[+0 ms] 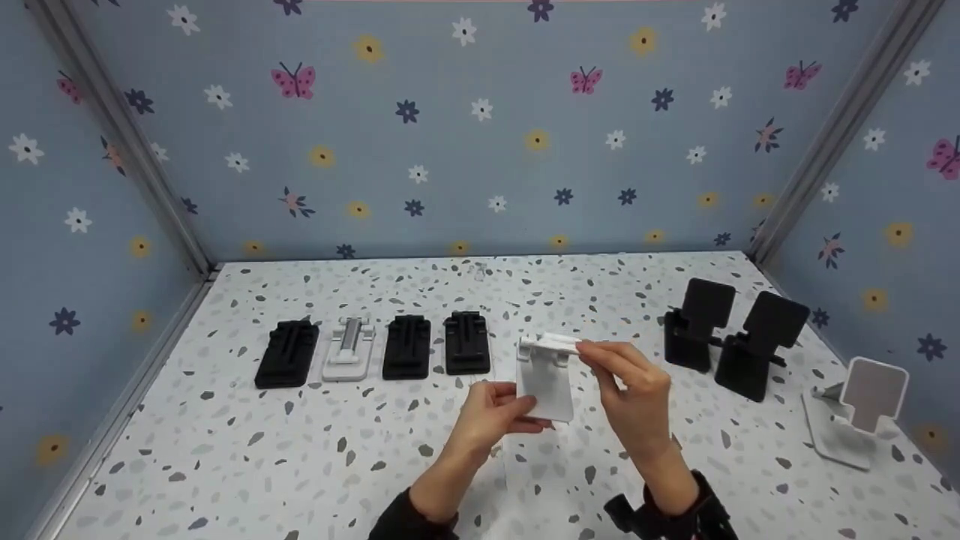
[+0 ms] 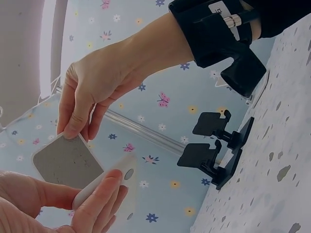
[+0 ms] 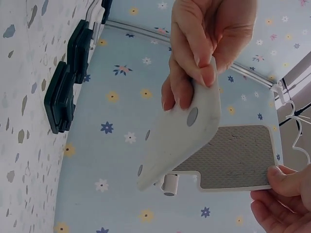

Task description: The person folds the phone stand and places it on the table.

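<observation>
A white folding phone stand (image 1: 546, 386) is held over the table, partly unfolded. My left hand (image 1: 491, 416) grips its base, with the thumb on the upper face and fingers beneath. The right hand (image 1: 634, 382) pinches the edge of the stand's support plate, which tilts away from the base. A textured grey pad (image 3: 238, 155) covers one face of that plate in the right wrist view. There, the base (image 3: 189, 131) shows small round grey feet, and the right fingers (image 3: 284, 182) pinch the plate's corner. The left wrist view shows the same plate (image 2: 68, 162) between both hands.
To the left lie folded stands in a row: a black one (image 1: 287, 354), a white one (image 1: 349, 350) and two more black ones (image 1: 406, 347) (image 1: 467, 343). At right stand two unfolded black stands (image 1: 699, 322) (image 1: 763, 345) and an unfolded white one (image 1: 874, 405). Flowered panels (image 1: 480, 150) enclose the speckled table (image 1: 300, 457).
</observation>
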Tool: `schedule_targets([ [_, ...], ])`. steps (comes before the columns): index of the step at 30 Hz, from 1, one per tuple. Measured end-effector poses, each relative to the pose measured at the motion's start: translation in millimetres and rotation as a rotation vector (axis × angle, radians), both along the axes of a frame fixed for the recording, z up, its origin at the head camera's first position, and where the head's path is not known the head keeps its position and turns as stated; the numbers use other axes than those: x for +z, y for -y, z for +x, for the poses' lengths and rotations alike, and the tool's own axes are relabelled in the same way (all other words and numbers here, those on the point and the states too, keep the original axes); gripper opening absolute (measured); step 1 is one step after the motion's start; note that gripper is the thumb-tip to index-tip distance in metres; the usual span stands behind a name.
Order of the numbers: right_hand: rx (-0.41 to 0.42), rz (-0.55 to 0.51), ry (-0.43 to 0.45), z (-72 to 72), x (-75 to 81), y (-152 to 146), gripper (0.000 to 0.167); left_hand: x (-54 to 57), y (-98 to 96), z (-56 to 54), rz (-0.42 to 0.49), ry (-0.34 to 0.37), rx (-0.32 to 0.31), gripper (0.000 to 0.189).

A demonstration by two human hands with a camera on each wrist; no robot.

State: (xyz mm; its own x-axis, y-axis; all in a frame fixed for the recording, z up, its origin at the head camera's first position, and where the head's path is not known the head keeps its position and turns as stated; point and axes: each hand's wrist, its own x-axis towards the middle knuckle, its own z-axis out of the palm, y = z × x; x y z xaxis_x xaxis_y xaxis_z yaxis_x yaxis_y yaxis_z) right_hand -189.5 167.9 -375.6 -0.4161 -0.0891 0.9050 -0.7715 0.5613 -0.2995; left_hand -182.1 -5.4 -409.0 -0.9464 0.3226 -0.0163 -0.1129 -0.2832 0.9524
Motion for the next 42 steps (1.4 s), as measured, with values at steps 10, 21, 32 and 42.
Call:
schedule_targets([
  [10, 0.025, 0.073, 0.021, 8.6, -8.4, 3, 0.031, 3.0, 3.1, -2.3, 0.010, -0.016, 0.012, 0.031],
  [21, -0.012, 0.152, 0.064, 21.7, -20.3, 9, 0.027, 3.9, 5.5, -2.6, 0.002, -0.057, 0.035, 0.030],
  [32, 0.024, 0.199, 0.129, 23.5, -13.7, 6, 0.031, 5.6, 5.7, -0.9, 0.008, -0.071, 0.041, 0.029],
  [42, 0.168, -0.126, 0.525, 15.4, 9.7, -8, 0.016, 9.6, 4.6, 0.4, 0.049, -0.044, 0.032, 0.031],
])
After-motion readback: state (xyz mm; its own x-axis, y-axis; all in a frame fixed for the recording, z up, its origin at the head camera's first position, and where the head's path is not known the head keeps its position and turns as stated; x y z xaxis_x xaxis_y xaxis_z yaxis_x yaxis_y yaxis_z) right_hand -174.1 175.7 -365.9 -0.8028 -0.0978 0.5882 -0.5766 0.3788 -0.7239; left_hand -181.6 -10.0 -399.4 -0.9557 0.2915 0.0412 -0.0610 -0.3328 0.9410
